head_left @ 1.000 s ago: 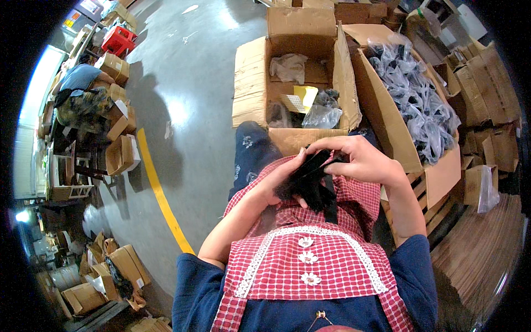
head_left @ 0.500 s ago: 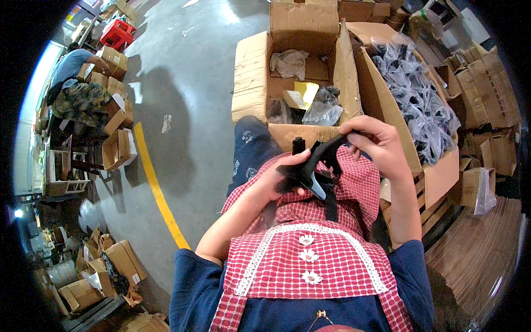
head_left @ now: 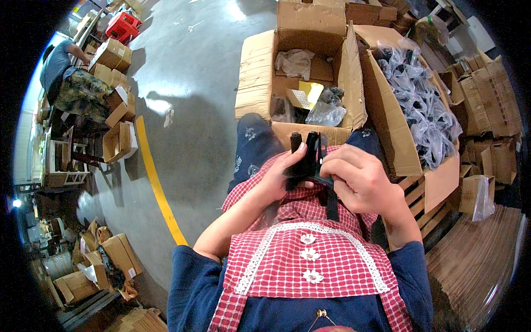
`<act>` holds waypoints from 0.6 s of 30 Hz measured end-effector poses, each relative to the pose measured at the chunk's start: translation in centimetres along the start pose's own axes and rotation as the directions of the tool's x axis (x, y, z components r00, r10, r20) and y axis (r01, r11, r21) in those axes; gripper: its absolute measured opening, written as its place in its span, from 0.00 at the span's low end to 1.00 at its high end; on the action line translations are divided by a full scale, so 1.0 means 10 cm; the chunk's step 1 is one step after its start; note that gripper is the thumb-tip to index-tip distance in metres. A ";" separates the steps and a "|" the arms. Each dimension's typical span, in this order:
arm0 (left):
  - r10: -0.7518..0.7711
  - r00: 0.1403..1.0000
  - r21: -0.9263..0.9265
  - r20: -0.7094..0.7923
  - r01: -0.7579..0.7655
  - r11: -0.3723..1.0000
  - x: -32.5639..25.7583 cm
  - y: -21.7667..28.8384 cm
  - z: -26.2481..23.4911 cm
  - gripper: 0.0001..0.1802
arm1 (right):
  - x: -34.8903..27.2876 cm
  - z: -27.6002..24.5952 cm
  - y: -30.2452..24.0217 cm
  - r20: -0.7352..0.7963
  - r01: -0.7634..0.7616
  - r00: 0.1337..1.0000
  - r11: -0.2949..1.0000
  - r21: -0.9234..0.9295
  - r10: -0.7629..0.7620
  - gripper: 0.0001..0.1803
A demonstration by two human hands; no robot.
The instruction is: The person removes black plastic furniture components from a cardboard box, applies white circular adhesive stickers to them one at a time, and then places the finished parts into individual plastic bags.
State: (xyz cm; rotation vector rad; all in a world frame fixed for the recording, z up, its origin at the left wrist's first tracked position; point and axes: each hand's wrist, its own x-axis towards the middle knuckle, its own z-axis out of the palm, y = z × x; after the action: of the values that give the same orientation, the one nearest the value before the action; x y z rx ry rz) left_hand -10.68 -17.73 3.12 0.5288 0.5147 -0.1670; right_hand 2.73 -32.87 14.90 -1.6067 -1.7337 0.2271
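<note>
A black piece with upright, bar-like parts and a dark strap (head_left: 332, 206) hanging below is in front of my lap; its exact kind I cannot make out. My left hand (head_left: 281, 176) is closed round the left side of the black piece (head_left: 306, 157), thumb pointing up along it. On the other side, my right hand (head_left: 357, 174) has its fingers curled and pinched at the right edge of the same piece. The right fingers hide part of it. Both hands are over the red checked apron (head_left: 310, 213), between my knees.
An open carton (head_left: 257, 83) ahead holds clear bags, a yellow sheet and crumpled wrapping. To its right a larger carton (head_left: 390, 119) holds several black parts in clear plastic, on a wooden pallet (head_left: 426, 213). A person (head_left: 72, 83) works among boxes at far left, beyond a yellow floor line (head_left: 157, 188).
The black piece has turned from slanted, with its curved arm and pale tip showing, to upright. My right hand has moved down from its far end to its right side.
</note>
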 end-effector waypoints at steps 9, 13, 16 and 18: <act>0.085 0.996 0.028 -0.032 -0.084 0.996 0.01 -0.06 0.14 0.20 | -0.09 0.17 0.05 0.160 0.119 0.981 0.990 -0.077 -0.106 0.15; 0.011 0.999 -0.070 0.033 -0.009 0.997 0.01 -0.11 0.03 0.17 | -0.09 0.32 -0.04 0.336 0.180 0.933 0.976 -0.119 -0.131 0.27; 0.149 0.989 0.137 0.014 -0.150 0.979 -0.07 -0.08 0.07 0.11 | -0.08 0.28 -0.04 0.236 -0.019 0.972 0.990 0.141 -0.015 0.33; 0.174 0.985 0.251 -0.002 -0.168 0.953 -0.11 -0.05 0.10 0.13 | -0.10 0.22 0.10 0.040 -0.088 0.995 0.996 -0.018 0.088 0.30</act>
State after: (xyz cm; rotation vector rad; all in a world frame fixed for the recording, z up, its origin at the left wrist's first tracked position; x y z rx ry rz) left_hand -11.31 -18.59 4.17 0.8198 0.4716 -0.0598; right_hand 2.08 -32.82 12.36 -1.7032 -1.7009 0.2907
